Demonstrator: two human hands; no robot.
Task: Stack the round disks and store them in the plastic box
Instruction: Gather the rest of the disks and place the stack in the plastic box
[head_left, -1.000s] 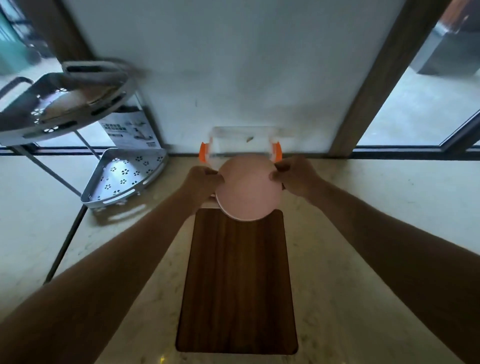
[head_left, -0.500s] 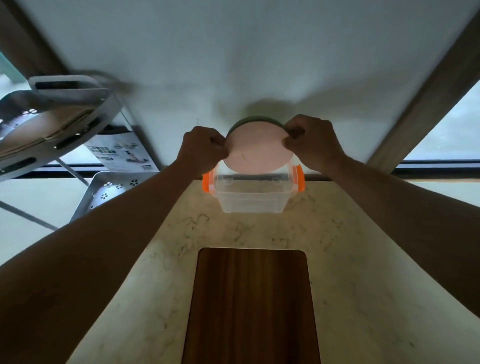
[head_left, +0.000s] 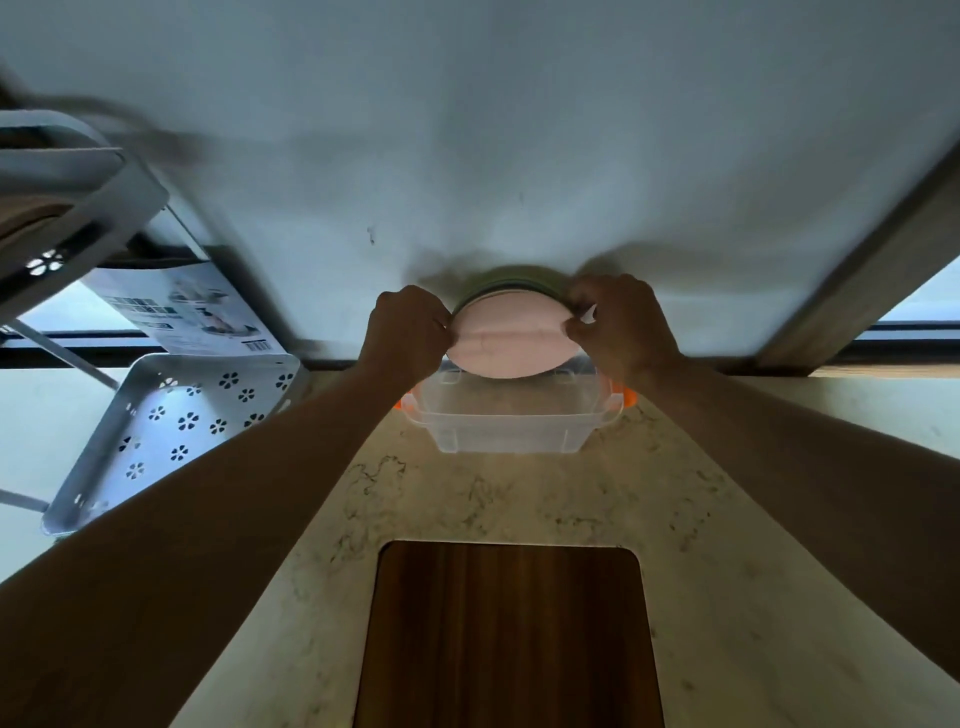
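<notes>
A stack of round disks (head_left: 511, 340), pink facing me with green rims behind it, is held tilted on edge just above the open clear plastic box (head_left: 511, 426), its lower edge dipping behind the box's rim. My left hand (head_left: 408, 332) pinches the stack's left edge and my right hand (head_left: 618, 325) pinches its right edge. The box has orange side latches and stands at the back of the marble counter against the white wall.
A dark wooden cutting board (head_left: 509, 634) lies on the counter (head_left: 727, 571) near me. To the left stands a grey metal rack with a perforated shelf (head_left: 171, 431), a printed sheet (head_left: 182, 312) behind it. A wooden frame post (head_left: 857, 291) rises at right.
Both hands carried the disk stack from over the cutting board up and back to above the box, then tipped it on edge and lowered it toward the opening.
</notes>
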